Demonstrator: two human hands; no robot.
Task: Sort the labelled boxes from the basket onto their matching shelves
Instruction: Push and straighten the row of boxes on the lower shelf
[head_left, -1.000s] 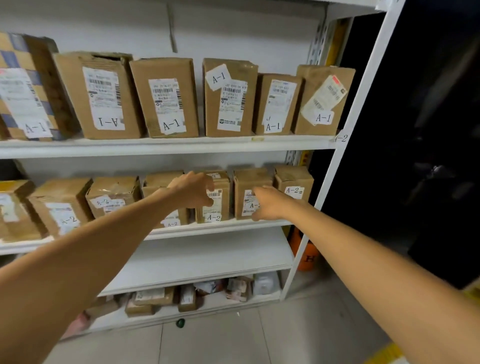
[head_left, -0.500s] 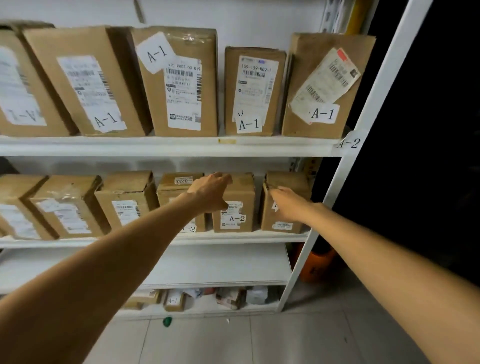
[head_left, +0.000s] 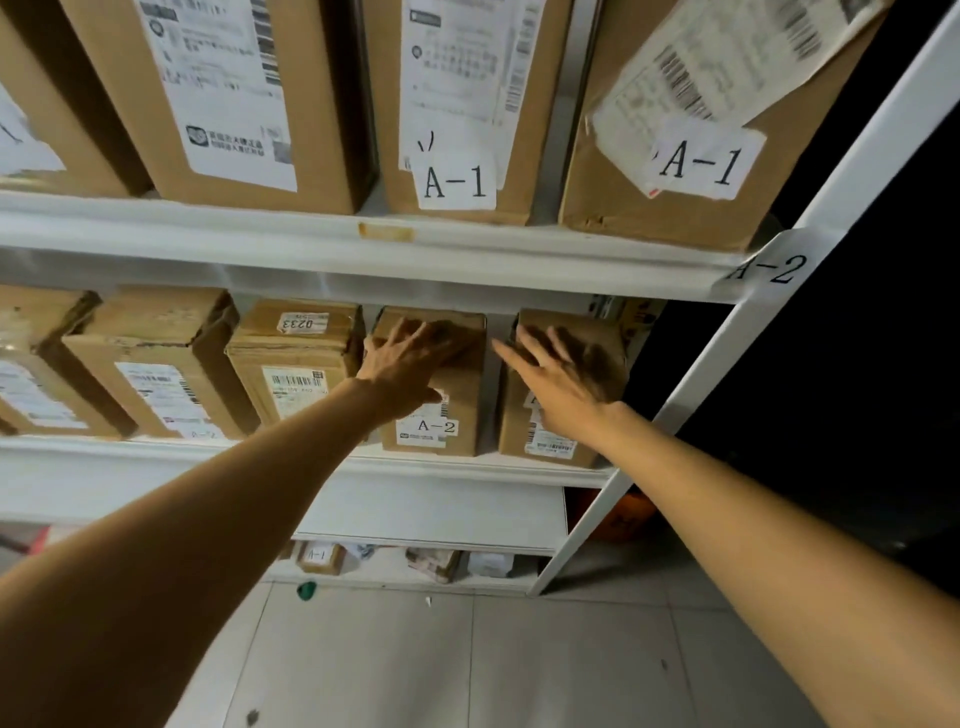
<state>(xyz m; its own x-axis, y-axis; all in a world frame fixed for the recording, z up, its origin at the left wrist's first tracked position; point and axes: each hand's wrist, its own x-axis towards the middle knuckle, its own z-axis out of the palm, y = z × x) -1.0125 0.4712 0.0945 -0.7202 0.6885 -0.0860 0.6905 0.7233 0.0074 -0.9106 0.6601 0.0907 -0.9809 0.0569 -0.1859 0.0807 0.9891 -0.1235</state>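
Observation:
Two brown cardboard boxes stand at the right end of the A-2 shelf (head_left: 467, 467). My left hand (head_left: 410, 364) lies flat with spread fingers on the upper front of the box labelled A-2 (head_left: 457, 415). My right hand (head_left: 561, 379) presses with straight fingers on the rightmost box (head_left: 608, 364). Neither hand grips anything. Above, boxes marked A-1 (head_left: 457, 104) fill the upper shelf (head_left: 311, 234). The basket is out of view.
More A-2 boxes, one marked 0233 (head_left: 296, 358), line the shelf to the left. A white upright post (head_left: 727, 364) carries an A-2 tag (head_left: 769, 267). Small parcels (head_left: 431, 564) sit on the bottom shelf. Dark space lies to the right, with grey tiled floor (head_left: 467, 665) below.
The view has come much closer to the shelves. Both hands have slid up from the box fronts toward the tops of the two rightmost boxes, with fingers spread.

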